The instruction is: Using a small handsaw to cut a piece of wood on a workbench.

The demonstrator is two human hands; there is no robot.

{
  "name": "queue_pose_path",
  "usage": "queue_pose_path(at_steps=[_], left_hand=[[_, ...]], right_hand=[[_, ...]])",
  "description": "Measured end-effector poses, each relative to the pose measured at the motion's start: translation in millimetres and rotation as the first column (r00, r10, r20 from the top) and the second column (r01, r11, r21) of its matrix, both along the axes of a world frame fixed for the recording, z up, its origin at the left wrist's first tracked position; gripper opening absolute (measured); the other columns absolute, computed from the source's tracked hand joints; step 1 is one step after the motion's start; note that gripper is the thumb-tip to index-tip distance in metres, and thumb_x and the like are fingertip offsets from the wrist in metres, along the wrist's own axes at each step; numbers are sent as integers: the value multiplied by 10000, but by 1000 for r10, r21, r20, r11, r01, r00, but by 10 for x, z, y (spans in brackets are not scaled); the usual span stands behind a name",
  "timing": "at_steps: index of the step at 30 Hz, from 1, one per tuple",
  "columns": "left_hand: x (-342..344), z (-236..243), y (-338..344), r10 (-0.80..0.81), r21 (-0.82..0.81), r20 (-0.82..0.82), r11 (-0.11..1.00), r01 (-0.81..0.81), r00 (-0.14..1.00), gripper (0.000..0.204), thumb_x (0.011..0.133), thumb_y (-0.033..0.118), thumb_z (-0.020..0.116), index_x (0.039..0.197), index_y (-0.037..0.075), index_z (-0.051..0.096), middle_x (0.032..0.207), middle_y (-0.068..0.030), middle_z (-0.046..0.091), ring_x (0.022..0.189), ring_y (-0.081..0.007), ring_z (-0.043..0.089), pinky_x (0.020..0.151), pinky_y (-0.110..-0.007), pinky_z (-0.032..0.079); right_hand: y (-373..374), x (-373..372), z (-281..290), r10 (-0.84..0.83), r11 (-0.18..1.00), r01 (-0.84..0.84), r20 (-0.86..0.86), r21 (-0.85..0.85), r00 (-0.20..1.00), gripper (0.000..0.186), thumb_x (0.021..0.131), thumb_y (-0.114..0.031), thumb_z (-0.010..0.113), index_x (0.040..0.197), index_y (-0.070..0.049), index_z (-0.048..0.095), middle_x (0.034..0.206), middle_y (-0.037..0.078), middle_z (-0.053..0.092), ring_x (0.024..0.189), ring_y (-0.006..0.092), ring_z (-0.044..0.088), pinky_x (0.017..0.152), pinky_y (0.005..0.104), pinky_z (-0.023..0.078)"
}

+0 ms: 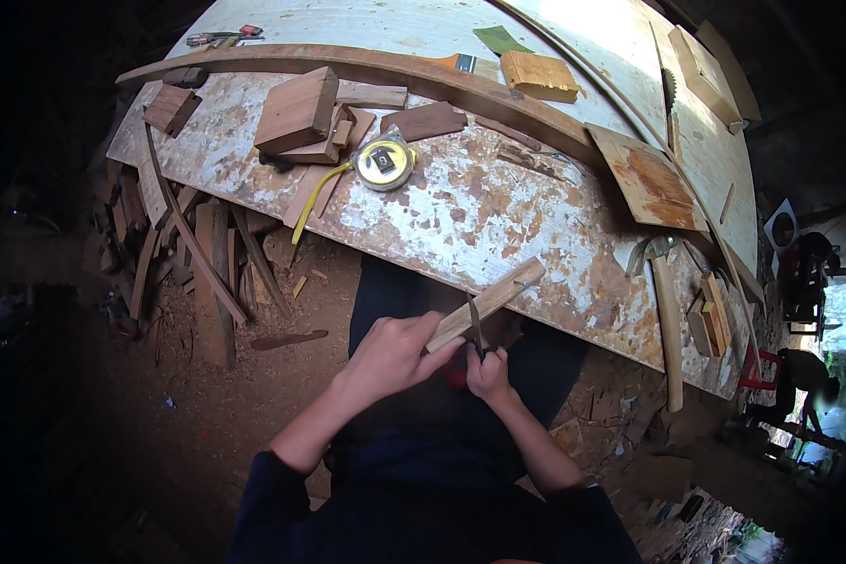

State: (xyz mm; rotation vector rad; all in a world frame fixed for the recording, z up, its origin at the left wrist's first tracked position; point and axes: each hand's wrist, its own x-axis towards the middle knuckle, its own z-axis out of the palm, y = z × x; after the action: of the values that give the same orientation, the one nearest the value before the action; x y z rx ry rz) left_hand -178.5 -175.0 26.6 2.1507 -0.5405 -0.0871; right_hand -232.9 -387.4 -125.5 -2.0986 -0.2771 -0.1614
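A narrow strip of pale wood [489, 303] slants from my lap up over the bench's near edge. My left hand [399, 352] is closed round its lower end. Closed on a dark handle, my right hand [488, 372] holds what looks like a knife [475, 321]. Its thin dark blade points away from me and lies against the strip's side; the contact itself is too small to make out. Close to the strip's far end a small metal nail or pin [527, 283] shows.
The paint-flaked bench [442, 226] bears a yellow tape measure [383, 163] with its tape hanging over the edge, wood blocks [296, 111], a long curved beam [348, 62] and a hammer [665, 320]. Offcuts [211, 273] lean at left. A person [804, 381] bends over at far right.
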Motion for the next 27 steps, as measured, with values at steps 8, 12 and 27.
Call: queue_pose_path(at_steps=[8,12,27], left_hand=[[18,59,23,-14,40,-18,999,15,1000,308,936,242,724,861,7,540,685,-194,605,633,-426,626,550,-469,489],[-14,103,41,-13,33,-48,999,14,999,313,943,244,716,857,4,534,677,-195,599,629,-430,621,556,-472,489],[94,23,86,-72,24,-70,997,74,995,270,927,221,726,927,-12,589,709,-214,637,661,-421,656,581,-462,515]], right_hand=[[42,8,-19,3,1000,-4,35,28,999,156,909,-36,614,764,21,601,643,243,585,597,456,622,540,515,467],[125,59,269,51,999,-51,23,-3,998,158,905,-38,614,760,24,613,657,248,599,603,449,632,556,511,488],[-35,49,-2,47,998,-49,-36,-50,998,150,872,-56,675,981,46,658,705,255,641,663,451,665,622,507,532]])
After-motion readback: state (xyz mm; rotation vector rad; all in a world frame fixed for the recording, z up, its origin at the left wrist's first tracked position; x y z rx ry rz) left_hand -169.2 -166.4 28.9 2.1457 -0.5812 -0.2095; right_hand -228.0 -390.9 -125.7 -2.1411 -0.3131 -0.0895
